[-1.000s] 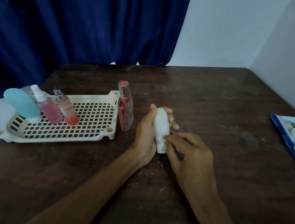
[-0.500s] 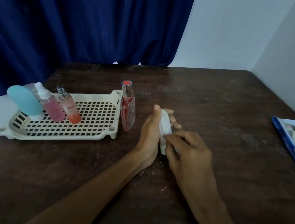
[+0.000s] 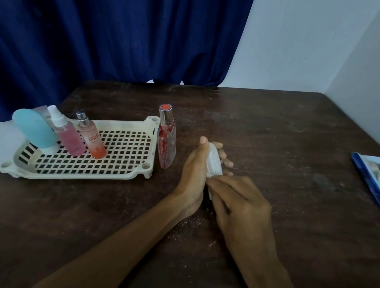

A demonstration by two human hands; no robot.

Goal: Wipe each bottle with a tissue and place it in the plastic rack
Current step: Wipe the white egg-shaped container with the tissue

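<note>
- right hand (image 3: 237, 199) is pinching the lower end of the white bottle (image 3: 214, 161) with curled fingers; the tissue is not showing (probably under the fingers, can't tell)
- left hand (image 3: 195, 167) is gripping the same bottle from its left, thumb up, fingertips poking out past it
- change: over the last second the bottle is turning in the left hand, its broad face going edge-on, while both hands are staying in place on the table (image 3: 276, 132); I read this as wiping underway, racking not yet done
- red bottle (image 3: 166, 139) is standing just left of the left hand, outside the rack: 1, likely next
- plastic rack (image 3: 79, 177) is sitting further left: 1, holding 3 clear bottles
  - orange bottle (image 3: 92, 136)
  - pink bottle (image 3: 68, 136)
  - teal bottle (image 3: 34, 129); a pale fourth may be hiding behind it
- blue packet (image 3: 374, 181) is lying well right of the right hand: 1
</note>
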